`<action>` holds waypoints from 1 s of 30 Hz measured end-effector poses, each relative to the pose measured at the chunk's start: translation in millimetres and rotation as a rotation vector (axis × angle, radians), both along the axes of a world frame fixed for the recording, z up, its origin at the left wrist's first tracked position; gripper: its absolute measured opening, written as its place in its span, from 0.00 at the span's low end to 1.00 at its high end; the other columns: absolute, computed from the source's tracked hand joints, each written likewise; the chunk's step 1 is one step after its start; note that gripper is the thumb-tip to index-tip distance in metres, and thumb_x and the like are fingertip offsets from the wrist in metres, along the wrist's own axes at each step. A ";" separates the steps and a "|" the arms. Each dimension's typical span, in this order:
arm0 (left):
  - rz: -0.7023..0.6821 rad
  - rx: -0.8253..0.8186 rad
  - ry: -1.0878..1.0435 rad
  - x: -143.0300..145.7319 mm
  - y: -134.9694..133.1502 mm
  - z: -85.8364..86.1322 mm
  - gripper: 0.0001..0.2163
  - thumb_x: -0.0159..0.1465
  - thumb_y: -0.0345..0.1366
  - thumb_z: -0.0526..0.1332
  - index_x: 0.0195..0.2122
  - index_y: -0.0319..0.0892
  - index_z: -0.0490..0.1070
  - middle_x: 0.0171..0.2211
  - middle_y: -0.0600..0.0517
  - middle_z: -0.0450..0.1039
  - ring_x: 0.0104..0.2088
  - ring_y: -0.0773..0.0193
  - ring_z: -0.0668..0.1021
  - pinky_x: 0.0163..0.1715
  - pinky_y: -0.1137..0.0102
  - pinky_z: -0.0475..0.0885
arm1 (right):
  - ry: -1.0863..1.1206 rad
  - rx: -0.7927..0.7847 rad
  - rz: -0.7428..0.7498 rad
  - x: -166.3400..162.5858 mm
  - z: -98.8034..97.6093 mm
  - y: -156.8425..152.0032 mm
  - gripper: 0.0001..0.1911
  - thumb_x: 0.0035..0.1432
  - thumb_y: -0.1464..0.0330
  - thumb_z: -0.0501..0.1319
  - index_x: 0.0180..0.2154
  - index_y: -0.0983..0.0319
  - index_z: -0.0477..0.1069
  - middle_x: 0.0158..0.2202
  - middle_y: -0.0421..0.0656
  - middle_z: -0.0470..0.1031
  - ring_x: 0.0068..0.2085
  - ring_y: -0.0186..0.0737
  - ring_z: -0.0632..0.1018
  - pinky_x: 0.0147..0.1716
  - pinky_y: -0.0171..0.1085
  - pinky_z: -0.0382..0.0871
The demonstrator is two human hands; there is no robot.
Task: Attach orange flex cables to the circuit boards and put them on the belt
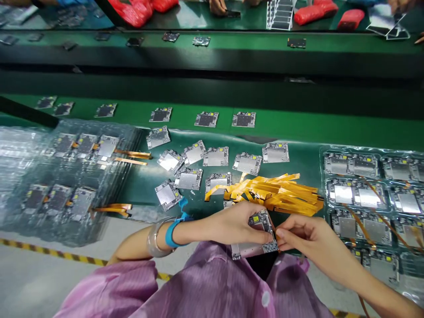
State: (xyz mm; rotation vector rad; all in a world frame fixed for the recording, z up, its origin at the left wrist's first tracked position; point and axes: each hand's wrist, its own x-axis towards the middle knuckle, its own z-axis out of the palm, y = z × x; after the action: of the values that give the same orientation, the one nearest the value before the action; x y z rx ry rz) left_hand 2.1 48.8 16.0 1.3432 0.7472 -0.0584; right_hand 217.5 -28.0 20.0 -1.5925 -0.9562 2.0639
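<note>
My left hand (232,224) grips a circuit board (253,248) with a silver metal plate and a yellow sticker, held close to my body at the table's near edge. A blue strap circles that wrist. At the board's right edge my right hand (300,234) pinches the end of an orange flat ribbon cable (277,235), mostly hidden by the fingers. Whether the cable is joined to the board cannot be made out. Just beyond my hands lies a heap of orange ribbon cables (278,194). Several loose circuit boards (188,179) are scattered to its left.
Clear plastic trays with boards stand at the left (119,176) and right (326,194). Several boards (206,119) lie on the green conveyor belt (281,126) ahead. Across the line, a co-worker's hand (217,6) and red bundles (314,12) show.
</note>
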 end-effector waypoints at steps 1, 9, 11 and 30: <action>-0.006 0.000 -0.004 0.2 -0.1 0.4 0.10 0.60 0.40 0.66 0.36 0.39 0.73 0.28 0.57 0.67 0.27 0.70 0.66 0.25 0.74 0.62 | 0.009 -0.008 -0.012 -0.8 -0.5 -0.9 0.19 0.56 0.52 0.68 0.31 0.61 0.75 0.29 0.41 0.78 0.34 0.37 0.82 0.40 0.37 0.80; -0.013 -0.066 -0.024 2.3 0.3 3.3 0.09 0.60 0.39 0.66 0.34 0.39 0.72 0.27 0.58 0.67 0.27 0.71 0.65 0.24 0.76 0.61 | 0.018 -0.023 -0.010 -1.0 -1.2 -1.6 0.18 0.55 0.53 0.69 0.30 0.63 0.76 0.28 0.40 0.78 0.32 0.33 0.81 0.37 0.33 0.78; -0.012 -0.062 -0.020 3.4 0.5 4.7 0.08 0.60 0.39 0.66 0.33 0.39 0.72 0.27 0.58 0.67 0.27 0.71 0.65 0.24 0.76 0.61 | 0.028 -0.033 -0.022 -2.1 -0.5 -0.5 0.18 0.54 0.54 0.70 0.30 0.63 0.75 0.27 0.38 0.77 0.31 0.33 0.80 0.36 0.32 0.78; -0.023 -0.053 -0.035 4.5 -0.6 2.5 0.08 0.61 0.38 0.65 0.34 0.39 0.74 0.28 0.57 0.69 0.27 0.69 0.68 0.25 0.75 0.64 | -0.050 0.043 0.061 -4.4 7.0 3.5 0.10 0.57 0.62 0.66 0.29 0.62 0.75 0.25 0.39 0.79 0.28 0.34 0.79 0.28 0.31 0.73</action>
State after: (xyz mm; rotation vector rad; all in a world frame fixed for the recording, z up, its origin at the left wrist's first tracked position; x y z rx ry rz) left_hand 6.7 48.2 18.5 1.2996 0.6970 -0.0722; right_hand 213.1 -24.4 27.0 -1.6189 -1.0720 2.0381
